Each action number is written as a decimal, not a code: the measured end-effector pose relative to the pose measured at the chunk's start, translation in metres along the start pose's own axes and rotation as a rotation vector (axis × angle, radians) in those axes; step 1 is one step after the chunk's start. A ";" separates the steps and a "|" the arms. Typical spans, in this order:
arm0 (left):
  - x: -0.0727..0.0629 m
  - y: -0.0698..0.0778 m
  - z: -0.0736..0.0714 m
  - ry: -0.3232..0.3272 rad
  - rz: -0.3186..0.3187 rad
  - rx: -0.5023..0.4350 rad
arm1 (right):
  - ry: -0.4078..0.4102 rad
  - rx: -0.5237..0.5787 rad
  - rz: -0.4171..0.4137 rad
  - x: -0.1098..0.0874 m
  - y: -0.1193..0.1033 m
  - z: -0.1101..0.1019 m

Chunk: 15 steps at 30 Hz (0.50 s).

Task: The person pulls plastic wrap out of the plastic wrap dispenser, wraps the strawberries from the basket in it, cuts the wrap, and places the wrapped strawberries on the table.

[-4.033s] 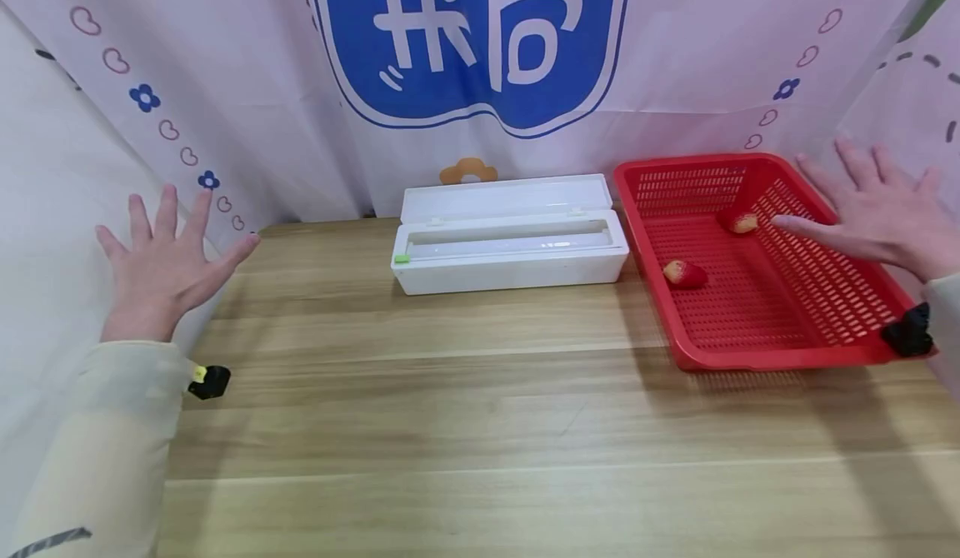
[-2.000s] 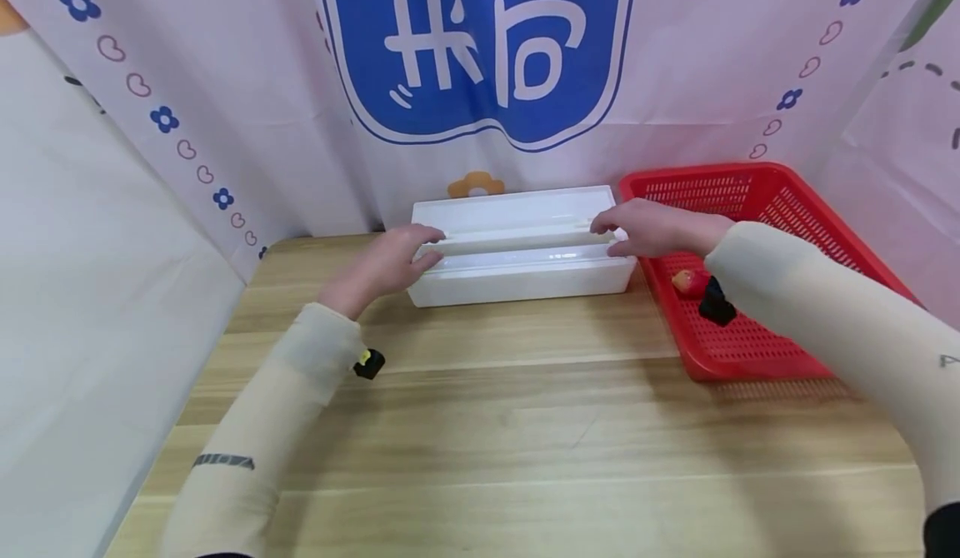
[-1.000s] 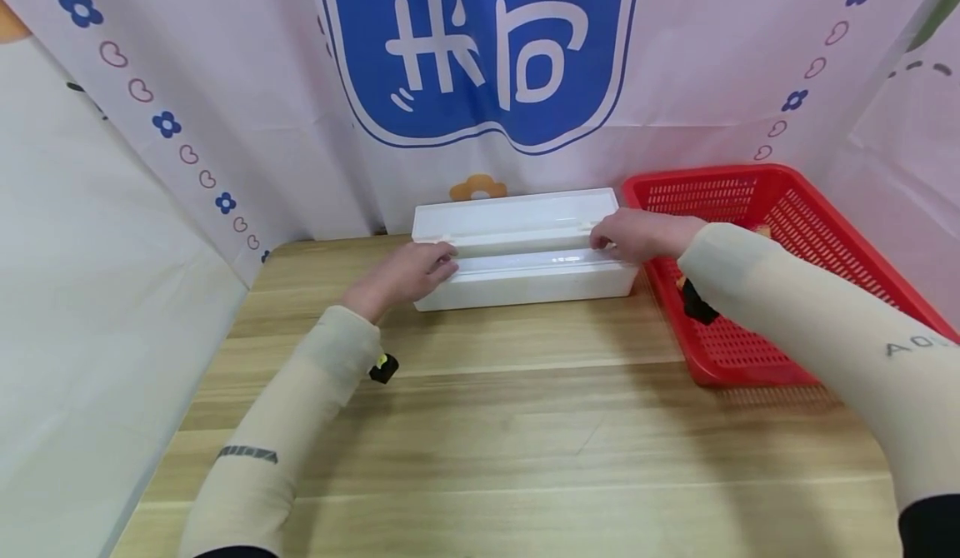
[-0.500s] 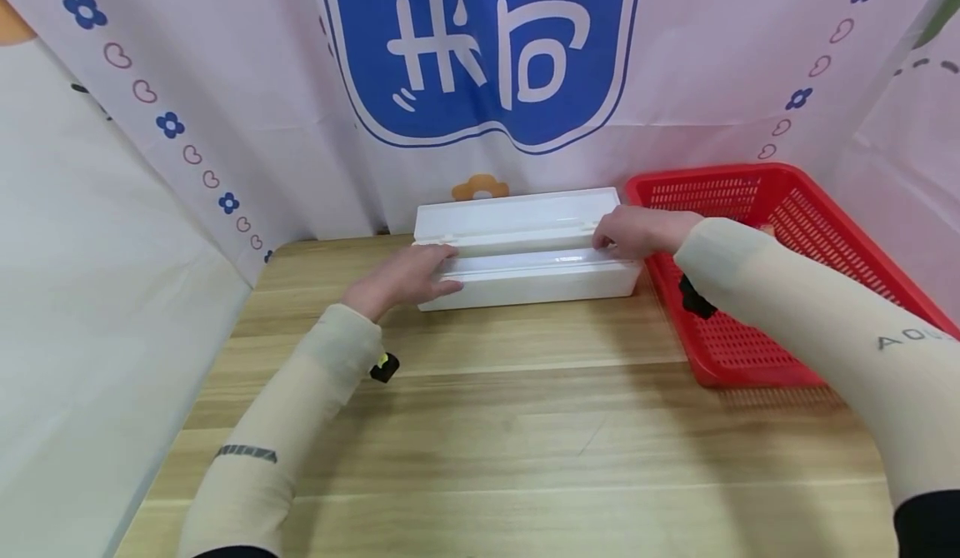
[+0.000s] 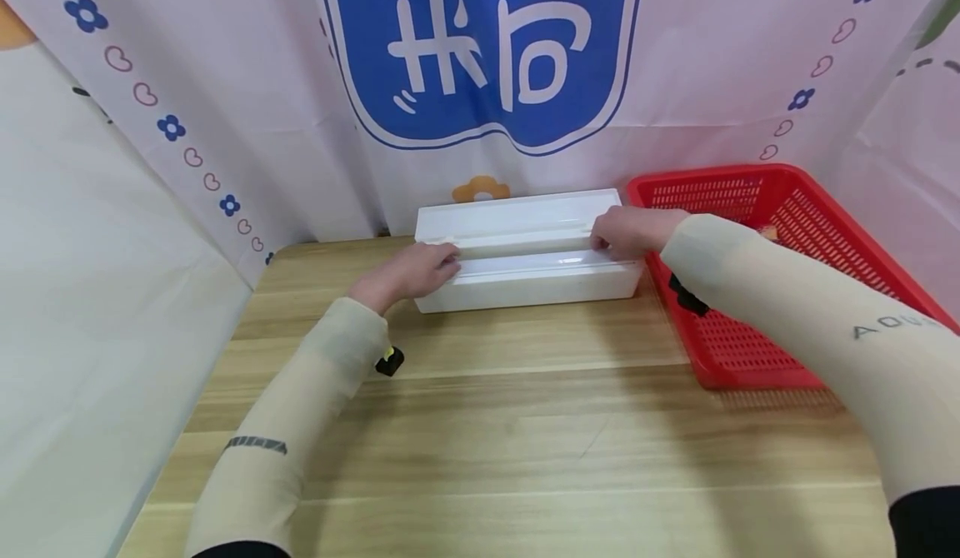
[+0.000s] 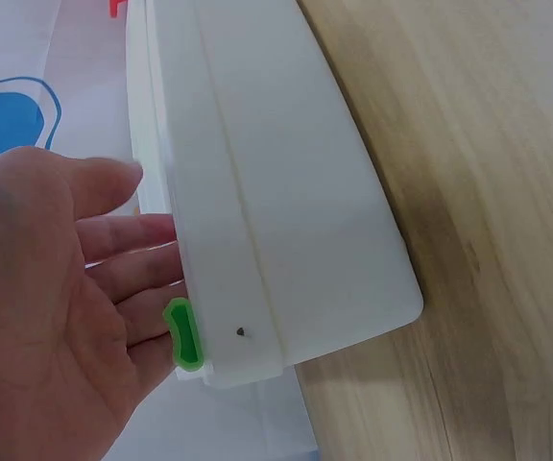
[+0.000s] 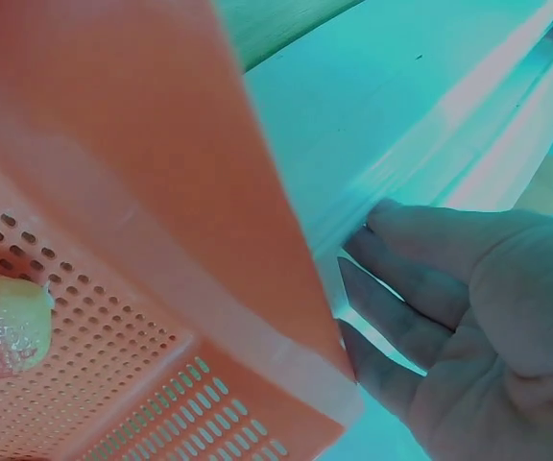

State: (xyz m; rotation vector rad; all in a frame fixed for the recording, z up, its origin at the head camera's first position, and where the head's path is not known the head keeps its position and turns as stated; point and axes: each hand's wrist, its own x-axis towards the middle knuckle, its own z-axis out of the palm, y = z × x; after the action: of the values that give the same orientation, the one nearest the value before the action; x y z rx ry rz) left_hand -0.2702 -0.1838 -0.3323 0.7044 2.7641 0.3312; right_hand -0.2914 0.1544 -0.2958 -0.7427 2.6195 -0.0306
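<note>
A long white box (image 5: 532, 287), apparently a cling film dispenser, stands at the back of the table with its lid (image 5: 517, 215) raised. My left hand (image 5: 405, 276) is at its left end. In the left wrist view the fingers reach behind the box's edge beside a green clip (image 6: 184, 336), and the thumb is apart from them. My right hand (image 5: 636, 231) is at the right end, thumb and index fingertips meeting at the rim in the right wrist view. Any film between the fingers is too faint to see.
A red perforated basket (image 5: 750, 377) stands to the right, close to the box's end, under my right forearm. Inside it lies a red and yellow strawberry-like piece (image 7: 10, 328). A printed curtain (image 5: 285, 125) hangs behind the wooden table (image 5: 510, 433).
Both hands have come in from wide apart, fingers spread, to the box's two ends. In the last half second the left thumb has drawn closer to the index finger.
</note>
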 end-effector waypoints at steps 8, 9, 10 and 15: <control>0.000 0.000 -0.001 -0.003 0.036 -0.015 | -0.029 0.015 0.042 -0.001 0.003 0.001; 0.000 0.000 -0.002 -0.005 0.034 -0.014 | -0.041 0.018 0.041 -0.001 0.003 0.000; -0.001 0.000 -0.002 -0.007 0.031 -0.016 | -0.052 0.023 0.043 -0.002 0.003 0.000; -0.001 -0.001 -0.001 -0.032 0.003 -0.028 | -0.096 0.042 0.044 -0.002 -0.001 0.000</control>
State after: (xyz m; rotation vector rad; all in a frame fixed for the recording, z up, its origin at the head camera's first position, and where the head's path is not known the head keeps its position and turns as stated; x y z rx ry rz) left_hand -0.2702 -0.1853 -0.3311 0.7014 2.7232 0.3553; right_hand -0.2891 0.1545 -0.2946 -0.6552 2.5354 -0.0359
